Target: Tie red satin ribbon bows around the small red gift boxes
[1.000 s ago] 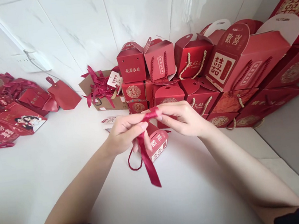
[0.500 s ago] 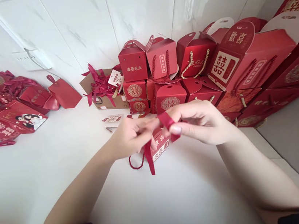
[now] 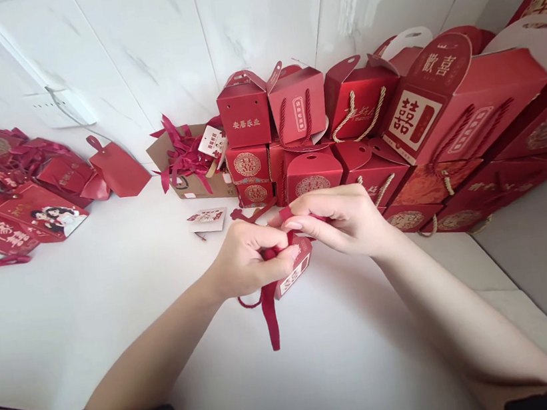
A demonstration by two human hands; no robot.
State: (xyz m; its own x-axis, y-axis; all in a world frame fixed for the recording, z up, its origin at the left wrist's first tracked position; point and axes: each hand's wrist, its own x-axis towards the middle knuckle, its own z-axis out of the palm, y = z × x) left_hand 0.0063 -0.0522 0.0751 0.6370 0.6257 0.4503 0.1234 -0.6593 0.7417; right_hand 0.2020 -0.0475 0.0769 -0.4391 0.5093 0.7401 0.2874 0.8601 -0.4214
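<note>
A dark red ribbon (image 3: 271, 316) runs between my two hands, one tail hanging down in front. My left hand (image 3: 250, 255) is closed on it, thumb against the curled fingers. Thumb and forefinger of my right hand (image 3: 340, 219) pinch another part of the same ribbon, close to the left fingertips. Beneath and behind the hands a small red gift box (image 3: 295, 276) stands on the white table, its top partly hidden by them. A twisted red cord handle (image 3: 250, 302) sticks out at its left.
Stacked red gift boxes (image 3: 312, 173) line the tiled wall, with larger ones (image 3: 472, 105) to the right. A cardboard box of ribbons (image 3: 203, 188) and a small printed card (image 3: 208, 219) lie behind my left hand. Red boxes and ribbons (image 3: 37, 209) are heaped at far left.
My right hand has moved left towards my left hand. The ribbon loop between them has been drawn in, and the hanging tail reaches lower. My left fingers have curled closed.
</note>
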